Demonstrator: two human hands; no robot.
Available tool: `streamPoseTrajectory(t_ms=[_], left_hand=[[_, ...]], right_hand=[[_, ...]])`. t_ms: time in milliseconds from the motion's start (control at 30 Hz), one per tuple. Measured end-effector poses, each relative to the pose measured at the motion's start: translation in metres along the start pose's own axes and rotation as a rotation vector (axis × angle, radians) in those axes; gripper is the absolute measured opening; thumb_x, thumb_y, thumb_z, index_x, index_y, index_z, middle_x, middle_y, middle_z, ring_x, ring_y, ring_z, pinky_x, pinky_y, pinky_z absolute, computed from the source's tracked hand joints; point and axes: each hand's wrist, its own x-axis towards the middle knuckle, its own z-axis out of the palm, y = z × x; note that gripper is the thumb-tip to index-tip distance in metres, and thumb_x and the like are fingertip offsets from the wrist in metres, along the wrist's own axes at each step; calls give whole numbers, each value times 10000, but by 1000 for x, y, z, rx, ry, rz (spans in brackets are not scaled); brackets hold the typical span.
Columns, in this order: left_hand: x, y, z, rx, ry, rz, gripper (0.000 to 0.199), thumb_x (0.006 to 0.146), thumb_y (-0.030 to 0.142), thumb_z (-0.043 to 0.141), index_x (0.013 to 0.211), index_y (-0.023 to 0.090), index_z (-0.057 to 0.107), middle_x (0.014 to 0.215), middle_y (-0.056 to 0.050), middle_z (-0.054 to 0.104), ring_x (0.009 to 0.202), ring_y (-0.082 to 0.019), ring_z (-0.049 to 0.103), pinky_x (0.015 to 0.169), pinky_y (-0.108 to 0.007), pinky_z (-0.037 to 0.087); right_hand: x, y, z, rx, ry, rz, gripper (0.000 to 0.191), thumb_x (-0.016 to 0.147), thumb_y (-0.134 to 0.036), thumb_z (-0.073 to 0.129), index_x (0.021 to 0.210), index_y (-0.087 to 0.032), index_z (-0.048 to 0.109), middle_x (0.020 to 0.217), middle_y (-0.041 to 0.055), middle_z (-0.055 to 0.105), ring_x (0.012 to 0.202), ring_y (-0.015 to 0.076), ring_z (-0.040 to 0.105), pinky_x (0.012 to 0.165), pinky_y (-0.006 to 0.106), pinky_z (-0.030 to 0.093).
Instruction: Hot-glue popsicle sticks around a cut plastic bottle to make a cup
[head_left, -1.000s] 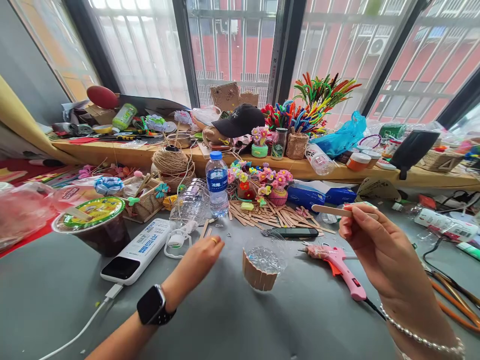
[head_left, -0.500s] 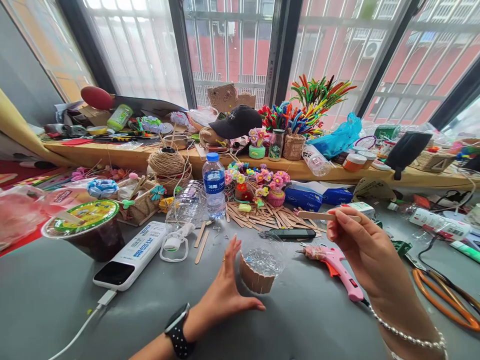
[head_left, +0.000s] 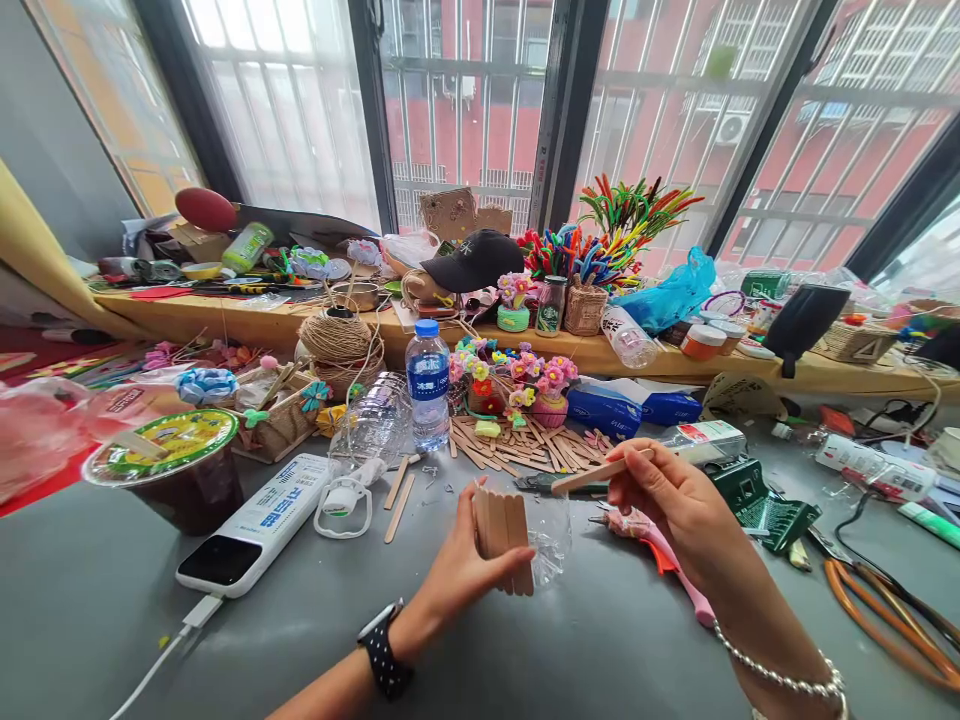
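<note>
My left hand (head_left: 472, 560) grips a clear plastic cup (head_left: 553, 545) whose near side is covered by a row of wooden craft sticks (head_left: 504, 525). The cup is tipped over, its stick-covered side facing me and its clear part to the right. Between the thumb and fingers of my right hand (head_left: 660, 490) is a single craft stick (head_left: 592, 475), pointing left above the cup. Under that hand lies a pink glue gun (head_left: 675, 570), partly hidden by it. A heap of loose craft sticks (head_left: 517, 445) spreads out behind the cup.
Left of my hands lie two loose sticks (head_left: 400, 508), a white power bank (head_left: 255, 525) and a lidded cup of dark drink (head_left: 180, 480). A water bottle (head_left: 428, 385) stands behind. At right are a green box (head_left: 769, 505) and orange-handled scissors (head_left: 885, 610).
My left hand has closed on the cup and tipped it so its stick-covered side faces me. My right hand has brought its stick left and down, nearer the cup.
</note>
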Motion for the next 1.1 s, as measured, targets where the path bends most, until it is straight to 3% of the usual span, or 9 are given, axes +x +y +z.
streamPoseTrajectory(t_ms=[167,267,433,633,867,1100], left_hand=[[21,22,-9,20,-142,24,777,637,495,647,1247,181,280,1217,-115,460,1091,-279,466,910,-388,395],[28,27,-10,32,-201,18,733,642,483,655,1231,196,325,1207,-104,482,1088,-281,477,897,-389,407],[30,25,-9,-25,-208,-91,875,622,496,668,1284,186,188,1181,-147,507,1043,-283,524,828,-393,450],[28,28,-9,-49,-190,-159,814,618,534,647,1210,154,238,1067,-153,572,957,-278,573,777,-386,466],[41,25,-10,116,-113,-146,734,578,553,663,1105,151,348,1034,-147,586,953,-314,571,808,-420,438],[40,27,-15,60,-183,-71,679,647,583,589,1113,138,378,1094,-142,551,976,-280,549,798,-392,435]], right_hand=[[4,4,6,-197,-98,-23,376,750,-430,567,1020,-186,470,575,-44,504,527,97,504,447,202,365],[9,12,11,-268,-107,-43,350,742,-420,574,988,-196,463,599,-49,504,549,100,505,478,214,391],[18,27,12,-371,-93,-108,281,728,-413,584,883,-190,510,622,-28,532,583,117,504,539,246,403],[21,33,19,-527,-14,-209,241,714,-405,597,841,-201,586,661,-10,560,615,132,504,567,255,403],[27,42,18,-523,95,-242,283,682,-439,622,822,-193,610,754,21,599,667,153,530,623,281,430],[31,54,20,-331,24,-164,301,671,-436,638,815,-183,562,779,35,620,748,181,579,731,326,457]])
